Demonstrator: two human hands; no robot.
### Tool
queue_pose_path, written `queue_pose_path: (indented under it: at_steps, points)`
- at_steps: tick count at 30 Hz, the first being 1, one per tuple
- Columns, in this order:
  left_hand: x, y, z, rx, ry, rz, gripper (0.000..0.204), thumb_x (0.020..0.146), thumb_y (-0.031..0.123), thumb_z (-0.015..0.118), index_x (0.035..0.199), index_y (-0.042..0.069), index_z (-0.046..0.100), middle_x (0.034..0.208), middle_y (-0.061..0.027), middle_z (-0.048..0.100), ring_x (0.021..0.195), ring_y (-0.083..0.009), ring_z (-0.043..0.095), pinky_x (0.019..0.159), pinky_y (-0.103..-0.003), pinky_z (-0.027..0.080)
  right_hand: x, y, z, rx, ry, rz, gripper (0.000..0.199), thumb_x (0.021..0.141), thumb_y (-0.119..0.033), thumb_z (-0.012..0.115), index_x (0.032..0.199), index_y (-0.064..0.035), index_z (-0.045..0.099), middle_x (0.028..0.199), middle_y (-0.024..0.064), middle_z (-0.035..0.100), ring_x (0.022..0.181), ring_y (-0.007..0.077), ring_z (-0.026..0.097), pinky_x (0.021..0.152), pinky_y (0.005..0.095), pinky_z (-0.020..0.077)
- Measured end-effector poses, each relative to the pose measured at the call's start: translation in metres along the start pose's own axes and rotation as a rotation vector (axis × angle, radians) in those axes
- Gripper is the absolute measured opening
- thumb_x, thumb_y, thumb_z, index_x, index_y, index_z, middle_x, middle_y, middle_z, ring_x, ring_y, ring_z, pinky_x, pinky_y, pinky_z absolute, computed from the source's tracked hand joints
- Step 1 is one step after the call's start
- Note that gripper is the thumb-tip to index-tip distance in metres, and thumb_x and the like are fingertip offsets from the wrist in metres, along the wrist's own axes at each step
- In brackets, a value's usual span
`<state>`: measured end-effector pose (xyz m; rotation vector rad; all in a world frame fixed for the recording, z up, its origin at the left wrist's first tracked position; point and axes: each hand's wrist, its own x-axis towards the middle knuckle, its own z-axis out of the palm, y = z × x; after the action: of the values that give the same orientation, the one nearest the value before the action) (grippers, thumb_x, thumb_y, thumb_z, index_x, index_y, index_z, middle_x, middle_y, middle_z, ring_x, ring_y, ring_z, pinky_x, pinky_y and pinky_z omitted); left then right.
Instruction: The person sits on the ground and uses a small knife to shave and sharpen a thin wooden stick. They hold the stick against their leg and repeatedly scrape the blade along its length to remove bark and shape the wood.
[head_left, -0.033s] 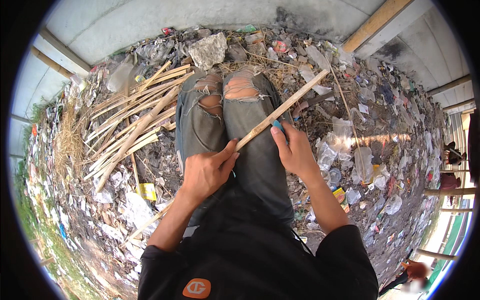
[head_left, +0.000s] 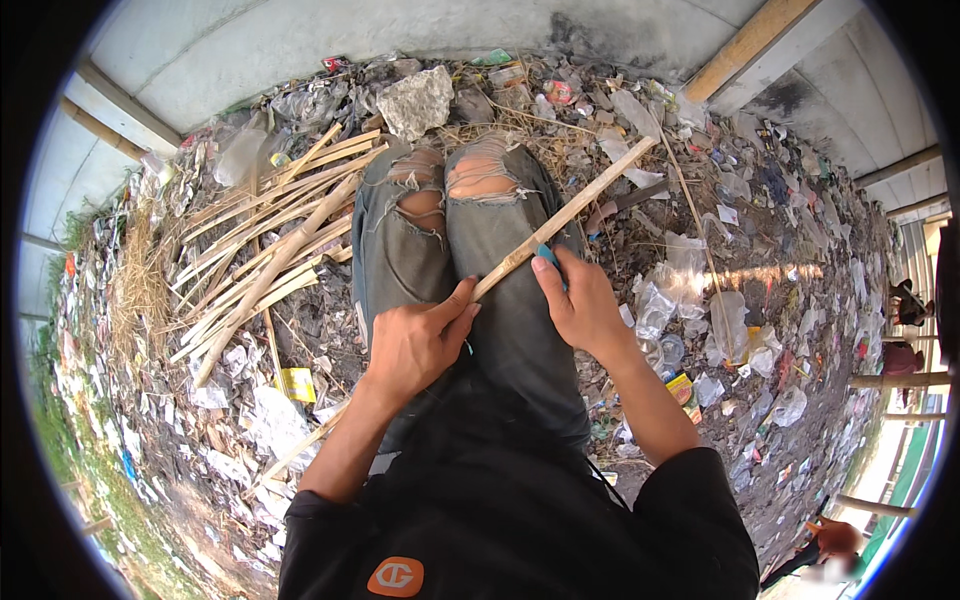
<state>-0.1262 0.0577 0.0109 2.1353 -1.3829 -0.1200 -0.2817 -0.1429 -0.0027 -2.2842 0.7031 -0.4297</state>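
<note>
A long split bamboo stick point(head_left: 560, 220) lies slantwise across my thighs, its far end up to the right. Near its middle, my left hand point(head_left: 415, 340) is closed round it, thumb on top. A pale strip point(head_left: 305, 447) below my left forearm lies in line with it and looks like its near end. My right hand point(head_left: 585, 300) is closed on a small teal-handled tool point(head_left: 546, 255), pressed against the stick just beyond my left hand. The tool's working end is hidden, so its kind is unclear.
Left of my knees lies a pile of split bamboo strips point(head_left: 270, 255). A rough stone block point(head_left: 416, 103) sits ahead, before a grey wall point(head_left: 400, 30). Plastic litter point(head_left: 655, 310) covers the ground. People point(head_left: 835, 540) are at the far right edge.
My right hand and the teal-handled tool have slid slightly down the stick, toward my left hand. The left hand and the stick are nearly still.
</note>
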Motion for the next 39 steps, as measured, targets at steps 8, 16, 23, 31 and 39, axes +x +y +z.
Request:
queue_pose_path:
  at_steps: [8,16,23,31,39]
  points:
    - [0.003,0.005,0.006,0.034,-0.014,0.025,0.035,0.100,0.030,0.074,0.133,0.018,0.075,0.061,-0.0086,0.066,0.053,-0.0305,0.067,0.050,-0.044,0.051,-0.005,-0.009,0.002,-0.224,-0.100,-0.018,0.051,0.110,-0.051,0.052,0.091,-0.0040,0.060,0.064,0.0246,0.066,0.065,0.0507,0.068,0.059,0.0599,0.0527]
    - [-0.045,-0.009,-0.036,0.117,-0.100,0.036,0.037,0.097,0.022,0.077,0.133,0.014,0.074,0.058,-0.0058,0.061,0.047,-0.0269,0.062,0.046,-0.043,0.047,0.007,0.022,0.008,0.009,0.035,0.127,0.054,0.111,-0.050,0.052,0.093,-0.0002,0.064,0.073,0.0278,0.067,0.074,0.0516,0.068,0.063,0.0563,0.0515]
    - [-0.126,-0.055,-0.086,0.105,-0.104,0.036,0.040,0.084,0.010,0.086,0.124,0.009,0.079,0.055,-0.0023,0.055,0.041,-0.0206,0.050,0.044,-0.038,0.041,0.036,0.115,-0.028,0.054,0.360,0.305,0.062,0.115,-0.051,0.046,0.084,0.0013,0.060,0.065,0.0043,0.050,0.058,0.0163,0.049,0.056,0.0368,0.0393]
    - [-0.066,-0.043,-0.039,0.138,-0.032,0.064,0.037,0.091,0.018,0.083,0.128,0.014,0.077,0.056,-0.0030,0.058,0.044,-0.0249,0.057,0.045,-0.041,0.045,0.011,0.040,-0.059,0.255,0.281,0.135,0.053,0.114,-0.048,0.050,0.085,-0.0046,0.054,0.065,0.0004,0.042,0.056,0.0124,0.041,0.052,0.0329,0.0311]
    - [-0.007,-0.001,-0.007,0.139,-0.015,0.095,0.036,0.097,0.026,0.077,0.132,0.018,0.075,0.058,-0.0045,0.062,0.047,-0.0281,0.063,0.046,-0.044,0.048,-0.003,0.001,-0.006,-0.110,-0.042,0.045,0.055,0.110,-0.050,0.052,0.092,0.0001,0.064,0.064,0.0258,0.064,0.067,0.0522,0.066,0.062,0.0594,0.0505]
